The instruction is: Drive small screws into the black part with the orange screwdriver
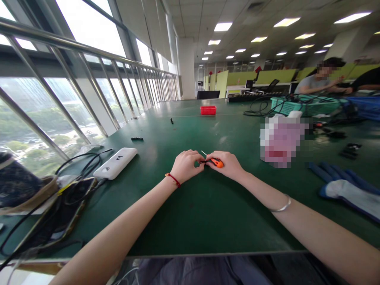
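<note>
Over the middle of the green table my two hands meet at the fingertips. My right hand is closed round a small screwdriver with an orange and black handle. Its thin, pale shaft points up and to the left past the fingers. Thumb and forefinger of my left hand are pinched at a small dark piece, close against the handle's black end. The fingers partly cover that piece, so its kind cannot be made out.
A white power bank with cables and a phone-like dark object lie left. Ahead are small black parts and a red box. Rightward are blue-white gloves, a teal basket and a seated person.
</note>
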